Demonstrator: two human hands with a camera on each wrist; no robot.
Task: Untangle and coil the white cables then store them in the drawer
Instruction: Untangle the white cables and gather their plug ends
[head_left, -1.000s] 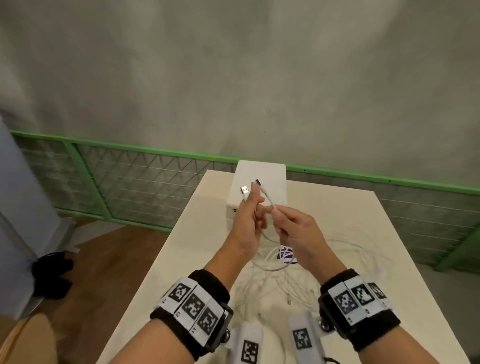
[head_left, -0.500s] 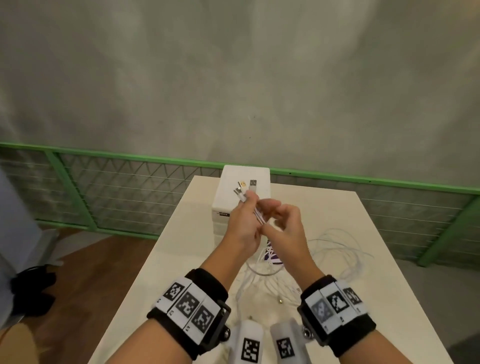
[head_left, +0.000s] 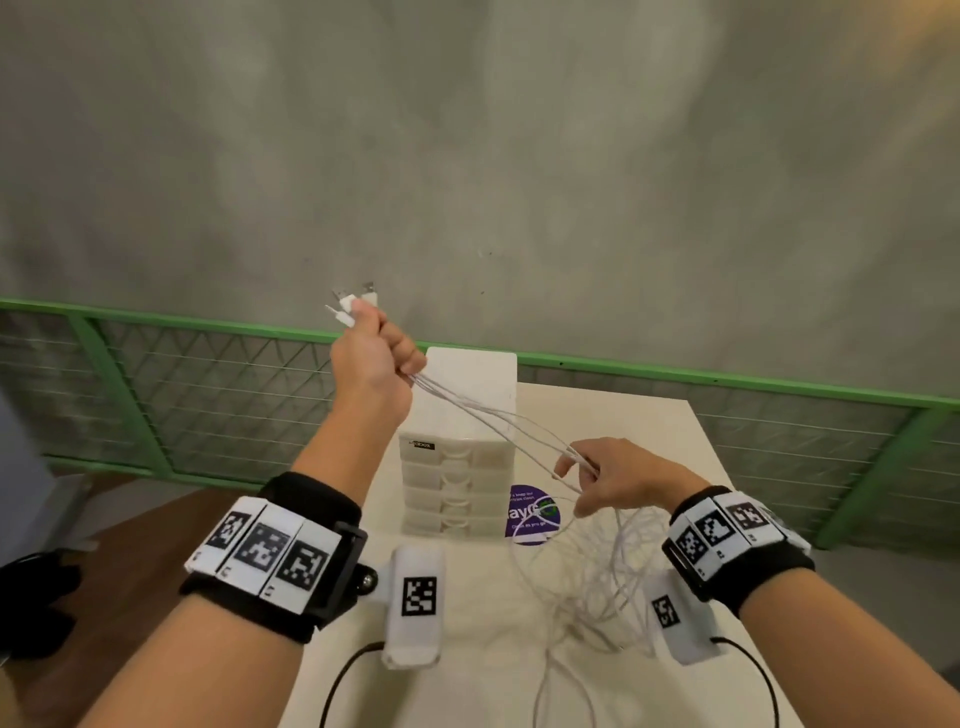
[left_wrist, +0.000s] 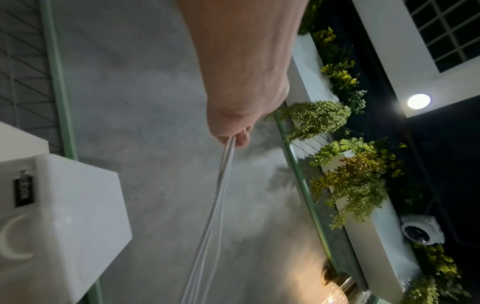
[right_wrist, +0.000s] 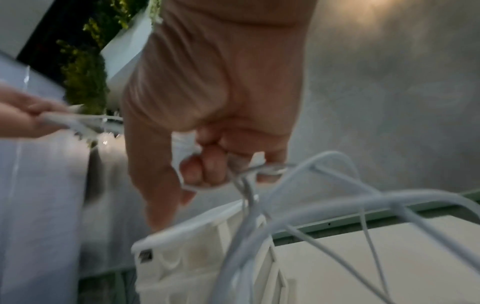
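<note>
Gripping a bunch of thin white cables (head_left: 483, 410) just below their plug ends (head_left: 349, 302), the raised left hand (head_left: 371, 358) has its fingers curled tight round them, high above the pale rectangular table (head_left: 670, 421). The strands run taut down and rightward, passing in front of the white plastic drawer unit (head_left: 457, 488), whose drawers all sit closed. A round purple sticker (head_left: 532, 514) lies beside it. Lower, the right hand (head_left: 618, 475) holds the same strands in loosely curled fingers, and the rest hang in a tangled heap (head_left: 597, 582) on the table.
</note>
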